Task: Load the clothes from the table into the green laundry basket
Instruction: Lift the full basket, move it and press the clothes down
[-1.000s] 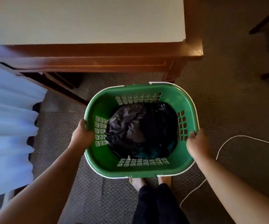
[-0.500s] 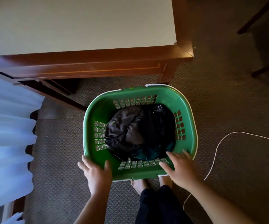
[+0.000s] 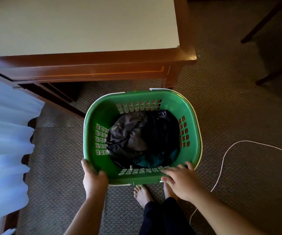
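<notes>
The green laundry basket (image 3: pixel 92 119) stands on the carpet in front of the table (image 3: pixel 86 26), whose pale top is bare. Dark clothes (image 3: pixel 136 136) lie crumpled inside it, a brown-grey piece on the left, black on the right, a teal piece near the front. My left hand (image 3: pixel 94 178) grips the basket's near-left corner, thumb over the rim. My right hand (image 3: pixel 180 182) rests on the near-right rim with its fingers spread and straight.
A white curtain (image 3: pixel 6 141) hangs at the left. A white cord (image 3: pixel 225 155) trails over the carpet at the right. Dark chair legs (image 3: pixel 262 22) stand at the far right. My bare feet (image 3: pixel 142 194) are just behind the basket.
Both hands left the basket's left and right sides and came to its near rim. In the last half second the left hand closed around the near-left corner.
</notes>
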Demonstrator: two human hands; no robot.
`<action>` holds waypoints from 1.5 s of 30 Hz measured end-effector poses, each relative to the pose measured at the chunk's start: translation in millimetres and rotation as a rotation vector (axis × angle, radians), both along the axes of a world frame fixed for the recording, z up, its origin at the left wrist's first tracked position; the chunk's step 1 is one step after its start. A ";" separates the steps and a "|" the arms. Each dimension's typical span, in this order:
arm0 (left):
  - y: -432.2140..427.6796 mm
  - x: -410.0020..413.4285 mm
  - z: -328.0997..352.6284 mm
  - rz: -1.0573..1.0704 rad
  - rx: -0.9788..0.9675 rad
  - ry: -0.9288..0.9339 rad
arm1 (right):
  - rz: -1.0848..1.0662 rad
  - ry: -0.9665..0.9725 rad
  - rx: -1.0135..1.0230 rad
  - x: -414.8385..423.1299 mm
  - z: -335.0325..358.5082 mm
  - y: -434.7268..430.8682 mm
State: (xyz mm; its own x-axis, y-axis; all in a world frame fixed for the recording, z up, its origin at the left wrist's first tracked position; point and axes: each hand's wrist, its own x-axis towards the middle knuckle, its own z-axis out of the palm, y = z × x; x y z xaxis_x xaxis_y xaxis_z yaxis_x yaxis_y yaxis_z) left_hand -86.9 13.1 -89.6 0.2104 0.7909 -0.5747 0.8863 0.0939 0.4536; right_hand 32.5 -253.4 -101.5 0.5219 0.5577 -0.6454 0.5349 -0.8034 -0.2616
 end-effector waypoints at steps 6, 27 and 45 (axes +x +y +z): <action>1.1 -0.4 -6.3 0.039 0.067 -0.046 | 0.054 -0.026 -0.025 -1.8 -1.2 3.4; 9.5 110.1 -112.0 -0.759 0.149 0.061 | -0.100 -0.016 -0.014 102.7 -89.1 122.9; 43.0 106.5 -175.7 -0.960 -0.112 0.555 | -0.059 0.166 -0.275 71.9 -126.8 88.3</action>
State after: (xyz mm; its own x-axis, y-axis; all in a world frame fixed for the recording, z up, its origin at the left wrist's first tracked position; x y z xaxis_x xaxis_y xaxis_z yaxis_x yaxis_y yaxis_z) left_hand 19.5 56.1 -265.3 0.3982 0.3753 -0.8370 0.6900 -0.7238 0.0037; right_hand 104.4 -165.1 -228.3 0.4235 0.3226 -0.8465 0.4539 -0.8842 -0.1100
